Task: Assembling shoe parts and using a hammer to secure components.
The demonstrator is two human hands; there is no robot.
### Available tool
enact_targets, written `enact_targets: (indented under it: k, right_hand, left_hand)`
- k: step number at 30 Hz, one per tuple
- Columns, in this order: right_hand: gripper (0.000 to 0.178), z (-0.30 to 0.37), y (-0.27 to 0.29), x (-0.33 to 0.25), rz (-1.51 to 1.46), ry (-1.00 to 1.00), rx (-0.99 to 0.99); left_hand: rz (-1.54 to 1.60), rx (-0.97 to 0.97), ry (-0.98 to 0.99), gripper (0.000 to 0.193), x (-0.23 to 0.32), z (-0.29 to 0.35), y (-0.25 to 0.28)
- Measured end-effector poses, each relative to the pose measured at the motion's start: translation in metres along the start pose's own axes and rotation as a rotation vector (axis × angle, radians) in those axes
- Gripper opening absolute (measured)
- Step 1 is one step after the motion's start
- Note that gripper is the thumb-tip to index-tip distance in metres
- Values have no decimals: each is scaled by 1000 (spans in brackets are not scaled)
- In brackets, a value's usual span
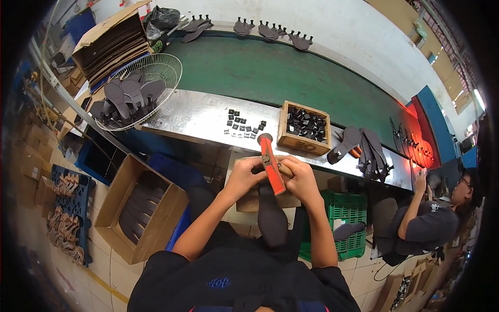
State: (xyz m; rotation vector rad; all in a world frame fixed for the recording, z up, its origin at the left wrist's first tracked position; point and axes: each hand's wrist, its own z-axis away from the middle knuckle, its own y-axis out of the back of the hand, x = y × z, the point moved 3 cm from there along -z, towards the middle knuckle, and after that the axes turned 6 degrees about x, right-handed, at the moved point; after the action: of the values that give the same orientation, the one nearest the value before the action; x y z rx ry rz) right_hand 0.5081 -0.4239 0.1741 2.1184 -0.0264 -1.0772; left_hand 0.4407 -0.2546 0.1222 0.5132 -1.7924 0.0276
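In my right hand [300, 179] is a hammer [271, 166] with a red, worn head and a short wooden handle, the fingers wrapped round that handle. The head hangs over a dark shoe sole [272, 218], which points down toward my lap. My left hand [244, 178] is closed at the sole's far, narrow end, just left of the hammer head. The hammer partly hides what the fingertips pinch there. Beyond my hands, several small black heel tips [241, 120] lie in rows on the metal bench edge [192, 112]. A wooden box [304, 144] of similar black pieces stands right of them.
Dark heeled soles [370, 151] lie on the bench at right; others fill a wire basket [179, 78] at left. A green belt [249, 67] runs behind. A cardboard box [150, 236] and green crate [345, 208] flank me. A co-worker [429, 218] sits at right.
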Motion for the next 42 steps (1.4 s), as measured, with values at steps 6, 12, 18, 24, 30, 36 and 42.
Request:
enact_targets:
  k: [6, 12, 18, 24, 30, 36, 42]
  right_hand:
    - [18, 2, 5, -16, -134, -109, 158]
    - [39, 49, 33, -64, -497, -370, 223]
    - [48, 70, 26, -72, -85, -100, 233]
    - [45, 67, 40, -87, -25, -95, 229]
    - [47, 67, 25, -76, 113, 180, 261]
    - [46, 62, 76, -120, 83, 114, 284]
    - [38, 64, 46, -73, 132, 19, 213]
  left_hand:
    - [52, -33, 38, 29, 7, -5, 3]
    - [224, -27, 69, 25, -6, -3, -1]
    - [221, -63, 132, 23, -4, -5, -3]
    - [149, -126, 191, 47, -13, -1, 0]
    - [-299, -136, -111, 112, -13, 8, -4]
    - [-382, -178, -24, 126, -15, 10, 4]
    - [-583, -190, -138, 67, -1, 11, 2]
